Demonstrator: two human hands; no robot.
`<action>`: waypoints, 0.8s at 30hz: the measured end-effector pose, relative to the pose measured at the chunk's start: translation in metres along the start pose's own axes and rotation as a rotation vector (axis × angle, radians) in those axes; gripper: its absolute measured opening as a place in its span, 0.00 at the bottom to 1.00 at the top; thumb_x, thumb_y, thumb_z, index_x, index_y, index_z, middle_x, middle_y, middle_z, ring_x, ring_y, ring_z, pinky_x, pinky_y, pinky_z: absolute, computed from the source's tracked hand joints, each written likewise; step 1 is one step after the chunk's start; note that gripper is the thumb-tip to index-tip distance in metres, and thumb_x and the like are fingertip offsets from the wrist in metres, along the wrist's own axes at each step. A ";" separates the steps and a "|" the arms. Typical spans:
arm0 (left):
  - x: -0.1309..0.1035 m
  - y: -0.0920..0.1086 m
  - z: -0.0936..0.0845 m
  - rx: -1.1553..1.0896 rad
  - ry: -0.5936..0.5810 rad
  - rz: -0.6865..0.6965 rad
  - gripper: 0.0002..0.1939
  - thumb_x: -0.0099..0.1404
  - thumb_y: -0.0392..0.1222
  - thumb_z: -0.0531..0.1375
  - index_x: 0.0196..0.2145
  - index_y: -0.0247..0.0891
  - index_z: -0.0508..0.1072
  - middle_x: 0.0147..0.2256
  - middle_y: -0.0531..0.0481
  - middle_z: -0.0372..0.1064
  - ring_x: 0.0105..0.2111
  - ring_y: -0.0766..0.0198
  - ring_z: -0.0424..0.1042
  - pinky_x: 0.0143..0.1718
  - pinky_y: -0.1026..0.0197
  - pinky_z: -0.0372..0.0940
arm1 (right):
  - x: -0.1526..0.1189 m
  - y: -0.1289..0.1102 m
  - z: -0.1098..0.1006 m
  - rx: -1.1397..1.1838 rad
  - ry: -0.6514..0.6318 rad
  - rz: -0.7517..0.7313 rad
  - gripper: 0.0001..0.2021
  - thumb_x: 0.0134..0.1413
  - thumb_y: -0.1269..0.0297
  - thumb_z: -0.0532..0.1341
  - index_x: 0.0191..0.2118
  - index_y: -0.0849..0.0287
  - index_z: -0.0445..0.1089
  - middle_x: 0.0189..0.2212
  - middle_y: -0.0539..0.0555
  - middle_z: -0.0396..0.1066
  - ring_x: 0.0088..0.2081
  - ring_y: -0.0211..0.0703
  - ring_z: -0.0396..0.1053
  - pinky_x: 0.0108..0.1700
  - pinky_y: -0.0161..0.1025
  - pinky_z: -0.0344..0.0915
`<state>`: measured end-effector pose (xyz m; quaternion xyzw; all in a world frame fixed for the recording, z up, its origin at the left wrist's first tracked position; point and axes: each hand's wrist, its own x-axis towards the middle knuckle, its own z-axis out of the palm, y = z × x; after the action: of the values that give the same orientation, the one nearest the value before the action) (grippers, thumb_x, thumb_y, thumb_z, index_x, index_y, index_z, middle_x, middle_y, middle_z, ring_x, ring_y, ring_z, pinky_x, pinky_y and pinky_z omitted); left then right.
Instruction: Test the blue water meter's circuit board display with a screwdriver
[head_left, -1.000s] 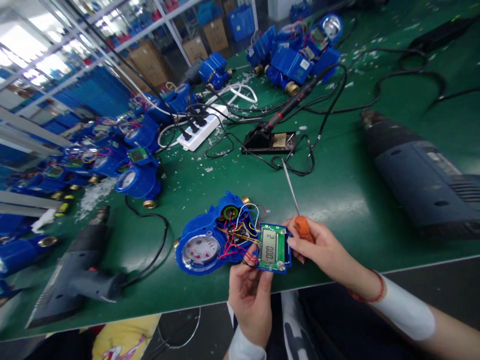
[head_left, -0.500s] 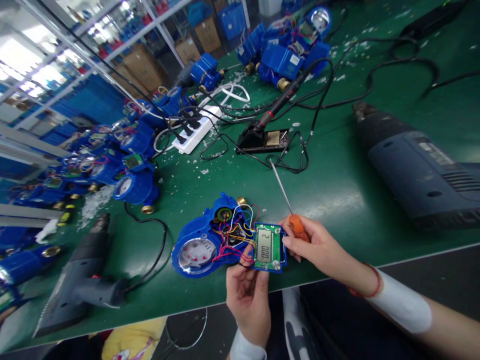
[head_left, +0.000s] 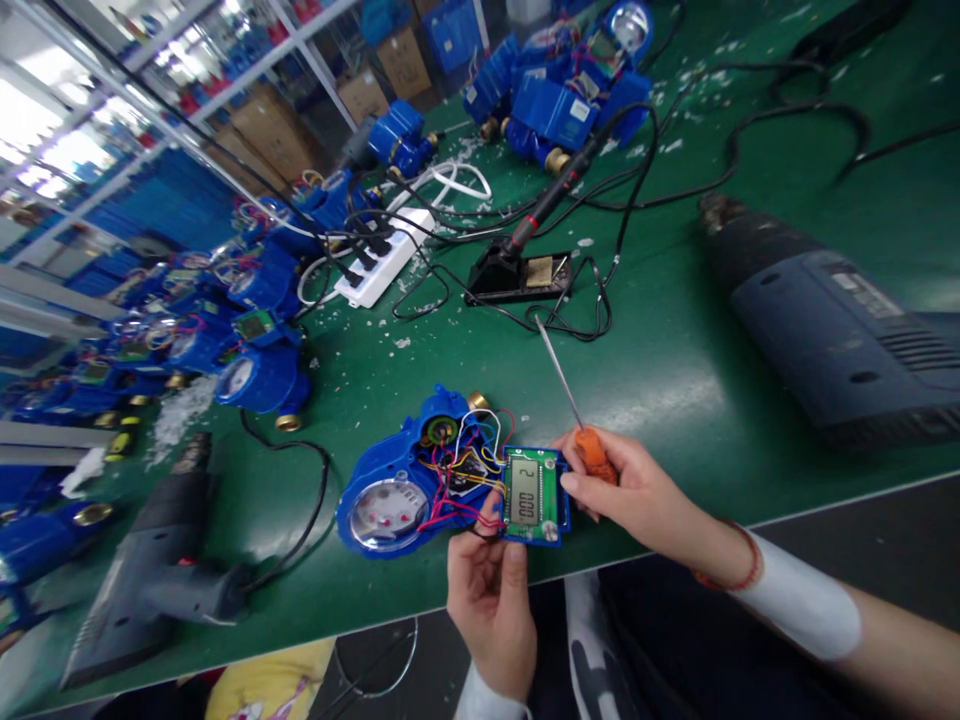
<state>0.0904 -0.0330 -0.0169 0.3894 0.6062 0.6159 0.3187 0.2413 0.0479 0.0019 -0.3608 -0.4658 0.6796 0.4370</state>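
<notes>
Near the front edge of the bench lies a blue water meter (head_left: 388, 510), its housing open and coloured wires showing. Those wires run to a green circuit board (head_left: 553, 490) with a small LCD screen (head_left: 525, 492), set in a blue frame. My left hand (head_left: 495, 600) pinches the board's lower left edge between thumb and fingers. An orange-handled screwdriver (head_left: 595, 457) is gripped in my right hand (head_left: 637, 492), its shaft pointing up and away. The thumb of that hand also touches the board's right edge.
A soldering iron (head_left: 551, 208) rests in its stand behind the board. Heat guns lie at right (head_left: 840, 310) and left (head_left: 146, 560). A white power strip (head_left: 386, 260) with black plugs, loose cables and several more blue meters (head_left: 262, 378) occupy the green bench (head_left: 450, 350).
The view has shifted slightly, so the bench items appear a little further left and higher. Both hands keep their holds on the board and the screwdriver.
</notes>
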 end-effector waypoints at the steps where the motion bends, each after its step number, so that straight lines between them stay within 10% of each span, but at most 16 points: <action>1: 0.000 -0.001 -0.001 -0.001 0.002 -0.004 0.07 0.58 0.35 0.65 0.35 0.40 0.70 0.35 0.53 0.75 0.35 0.70 0.77 0.37 0.72 0.70 | 0.000 0.000 0.001 0.005 0.010 -0.009 0.11 0.53 0.65 0.57 0.27 0.57 0.53 0.22 0.44 0.53 0.21 0.31 0.52 0.24 0.33 0.51; 24: -0.001 0.001 -0.001 -0.027 -0.050 0.042 0.09 0.59 0.34 0.64 0.38 0.41 0.71 0.38 0.52 0.76 0.35 0.69 0.78 0.38 0.72 0.71 | -0.002 -0.008 0.005 0.033 0.032 0.029 0.11 0.53 0.66 0.57 0.26 0.57 0.53 0.21 0.43 0.52 0.20 0.31 0.50 0.22 0.31 0.50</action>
<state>0.0903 -0.0339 -0.0158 0.4133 0.5813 0.6205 0.3260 0.2394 0.0457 0.0112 -0.3713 -0.4421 0.6875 0.4405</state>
